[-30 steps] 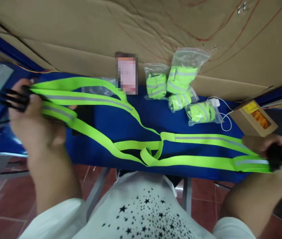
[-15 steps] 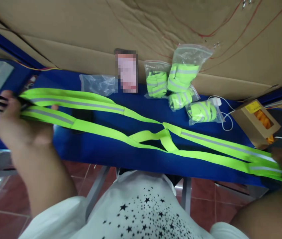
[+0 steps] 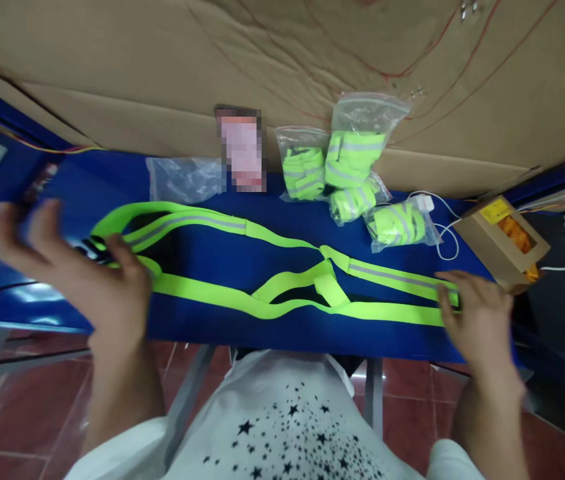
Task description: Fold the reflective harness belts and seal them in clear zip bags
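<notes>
A neon yellow-green reflective strap harness (image 3: pixel 212 293) with grey stripes lies stretched across the blue table, its straps crossing and looping near the middle. My left hand (image 3: pixel 107 287) is open over the harness's left end, fingers spread and raised, with black buckle parts and strap loops just beneath it. At the other end, my right hand (image 3: pixel 482 320) has its fingers and thumb closed around the straps. The very end of the strap is hidden by that hand.
Clear bags with folded neon straps (image 3: pixel 352 160) stand at the back against a cardboard wall (image 3: pixel 162 60). Left of them are a phone (image 3: pixel 242 150) and a clear plastic bag (image 3: pixel 185 179). A cardboard box (image 3: pixel 497 240) and white cable (image 3: pixel 447 243) sit at right.
My left hand has let go of the left end and lifted its fingers. My right hand has come inward to the left. The harness has gone slack onto the table.
</notes>
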Motion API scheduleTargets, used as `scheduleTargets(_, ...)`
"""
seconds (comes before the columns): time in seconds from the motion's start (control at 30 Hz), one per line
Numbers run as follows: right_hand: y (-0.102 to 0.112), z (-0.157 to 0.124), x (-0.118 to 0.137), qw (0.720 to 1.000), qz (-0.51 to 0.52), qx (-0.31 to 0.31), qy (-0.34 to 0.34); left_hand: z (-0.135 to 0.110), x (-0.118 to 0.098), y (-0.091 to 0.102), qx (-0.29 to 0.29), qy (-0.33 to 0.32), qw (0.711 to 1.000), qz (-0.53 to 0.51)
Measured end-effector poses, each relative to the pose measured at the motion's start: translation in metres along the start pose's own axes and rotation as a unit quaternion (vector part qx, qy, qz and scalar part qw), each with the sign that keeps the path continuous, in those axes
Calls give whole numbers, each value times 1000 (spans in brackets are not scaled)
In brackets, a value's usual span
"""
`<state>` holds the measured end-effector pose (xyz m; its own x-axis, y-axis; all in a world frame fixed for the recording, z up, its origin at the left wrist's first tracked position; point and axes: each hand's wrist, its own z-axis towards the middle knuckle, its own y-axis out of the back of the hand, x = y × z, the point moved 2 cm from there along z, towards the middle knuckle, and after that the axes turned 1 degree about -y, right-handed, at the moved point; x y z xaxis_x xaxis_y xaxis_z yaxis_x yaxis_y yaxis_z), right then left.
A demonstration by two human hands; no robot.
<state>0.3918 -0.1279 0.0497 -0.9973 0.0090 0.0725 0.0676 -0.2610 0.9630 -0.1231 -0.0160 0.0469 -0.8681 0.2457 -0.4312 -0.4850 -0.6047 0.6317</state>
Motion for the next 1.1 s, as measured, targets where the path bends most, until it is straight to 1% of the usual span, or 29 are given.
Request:
scheduleTargets(0.03,-6,1,31,997,53,6,53,-4,-27,-6,-2,-59,998,10)
scheduleTargets(0.07,-12,2,62,990,100,11,101,-8,-54,-16,50,-115,992,-22)
scheduleTargets(0.1,-16,3,92,979,134,18,152,-12,-78,-31,156,-162,971,-80)
scheduleTargets(0.13,-21,2,117,967,153,31,203,-18,-100,-48,265,-218,930,-135)
scheduleTargets(0.17,-26,1,138,954,158,59,248,-23,-118,-65,351,-272,880,-169)
scheduleTargets(0.2,-30,-1,153,948,154,72,267,-25,-131,-80,383,-299,855,-180)
scheduleTargets(0.23,-33,-3,163,948,143,85,272,-28,-140,-94,402,-328,835,-184)
scheduleTargets(0.3,-39,-10,168,952,121,103,263,-32,-148,-116,413,-352,824,-164)
scheduleTargets(0.37,-43,-19,162,956,112,117,246,-37,-147,-130,424,-356,823,-127)
scheduleTargets(0.47,-47,-36,150,959,120,130,222,-48,-140,-138,442,-343,825,-81)
scheduleTargets(0.6,-49,-54,140,963,133,142,185,-57,-132,-136,449,-330,828,-58)
scheduleTargets(0.7,-49,-55,134,966,140,147,159,-56,-129,-133,437,-301,847,-33)
scheduleTargets(0.73,-49,-54,132,965,146,150,161,-56,-128,-131,432,-288,854,-24)
scheduleTargets(0.83,-43,-50,120,953,182,148,194,-53,-127,-124,423,-256,869,-19)
scheduleTargets(0.9,-32,-53,100,955,199,126,182,-50,-124,-115,419,-237,875,-40)
scheduleTargets(0.97,-17,-62,68,973,186,86,108,-44,-113,-102,403,-198,890,-74)
scheduleTargets(1.0,-10,-69,49,981,160,85,66,-39,-103,-93,379,-166,906,-86)
scheduleTargets(1.03,-5,-77,30,988,127,78,30,-34,-89,-83,342,-128,927,-86)
scheduleTargets(1.1,-2,-94,-8,996,62,59,-35,-24,-53,-62,229,-49,971,-39)
